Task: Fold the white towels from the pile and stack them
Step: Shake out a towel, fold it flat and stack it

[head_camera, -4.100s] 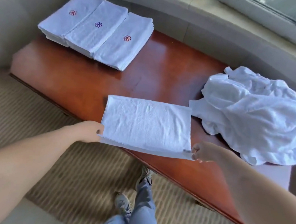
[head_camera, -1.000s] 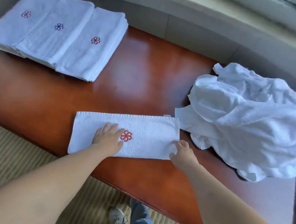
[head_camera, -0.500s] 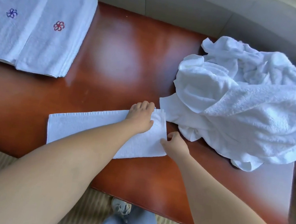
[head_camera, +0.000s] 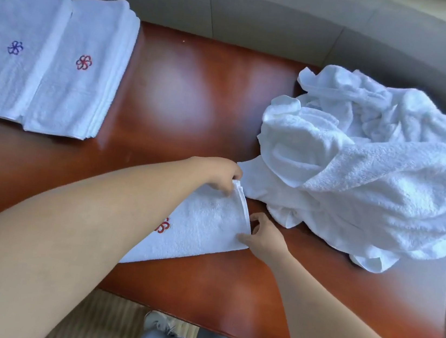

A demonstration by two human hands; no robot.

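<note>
A folded white towel with a red flower mark lies on the wooden table near its front edge. My left hand pinches the towel's far right corner, and my left forearm hides its left part. My right hand pinches the near right corner. The loose pile of white towels sits just right of both hands. Stacks of folded towels with blue and red flower marks lie at the far left.
A grey curved ledge runs behind the table. Bare tabletop lies between the stacks and the pile. Below the front edge are a ribbed rug and my legs and a shoe.
My left hand went from pressing flat on the towel to pinching its far right corner. My right hand took hold of the near right corner. The view has shifted slightly.
</note>
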